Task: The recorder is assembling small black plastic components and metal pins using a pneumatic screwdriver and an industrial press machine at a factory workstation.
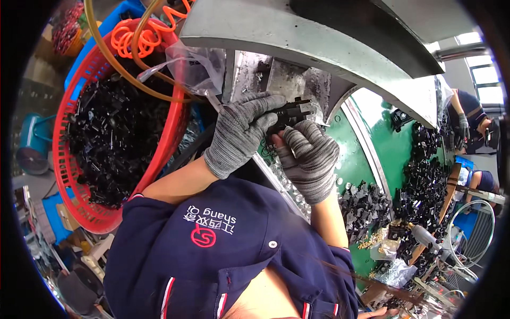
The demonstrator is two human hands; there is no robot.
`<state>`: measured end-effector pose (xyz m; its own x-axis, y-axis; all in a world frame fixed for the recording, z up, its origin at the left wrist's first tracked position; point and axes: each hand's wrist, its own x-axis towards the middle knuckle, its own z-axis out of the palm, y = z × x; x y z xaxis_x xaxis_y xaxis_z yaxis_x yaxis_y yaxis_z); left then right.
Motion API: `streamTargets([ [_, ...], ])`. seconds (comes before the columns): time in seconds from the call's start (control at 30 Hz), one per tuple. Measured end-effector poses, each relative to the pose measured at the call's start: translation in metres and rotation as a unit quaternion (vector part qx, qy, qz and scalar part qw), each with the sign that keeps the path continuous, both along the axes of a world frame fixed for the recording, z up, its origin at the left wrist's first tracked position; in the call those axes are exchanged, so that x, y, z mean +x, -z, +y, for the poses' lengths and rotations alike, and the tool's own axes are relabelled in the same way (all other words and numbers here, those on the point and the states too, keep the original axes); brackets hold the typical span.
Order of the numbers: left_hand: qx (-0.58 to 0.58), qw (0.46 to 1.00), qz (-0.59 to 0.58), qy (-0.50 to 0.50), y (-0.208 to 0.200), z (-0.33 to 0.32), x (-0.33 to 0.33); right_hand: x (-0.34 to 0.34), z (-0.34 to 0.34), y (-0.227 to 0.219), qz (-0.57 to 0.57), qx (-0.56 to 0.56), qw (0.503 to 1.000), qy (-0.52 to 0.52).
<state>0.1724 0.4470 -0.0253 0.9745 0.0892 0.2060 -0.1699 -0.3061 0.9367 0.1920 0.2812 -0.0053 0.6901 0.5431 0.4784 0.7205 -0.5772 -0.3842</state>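
Both my hands wear grey knit gloves and meet in front of the machine. Between them is a small black plastic part [292,112] with a stepped, ridged end pointing right. My left hand [240,130] is closed on it from the left, fingers stretched along its top and thumb beneath. From below, my right hand [311,159] pinches at its near side with curled fingers; a bare fingertip shows through the glove. Whether the right fingertips also hold a smaller piece is hidden. Just behind the part is the machine's worn metal recess [289,80].
A curved grey machine cover [297,40] overhangs my hands. At left stands a red basket [59,165] of black parts, with an orange coiled hose [130,40] above it. Rightward, a green tabletop [356,146] bears heaps of black pieces [419,181]. Another person [473,114] is at far right.
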Motion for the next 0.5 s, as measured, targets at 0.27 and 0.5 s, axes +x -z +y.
streamTargets([
  [0.27, 0.034, 0.991, -0.121, -0.052, -0.001, -0.009, 0.001, -0.002, 0.024, 0.027, 0.273, 0.537, 0.797, 0.042],
  [0.5, 0.079, 0.984, -0.157, -0.026, 0.000, -0.013, -0.008, -0.007, 0.001, 0.028, 0.514, 0.496, 0.700, 0.018],
])
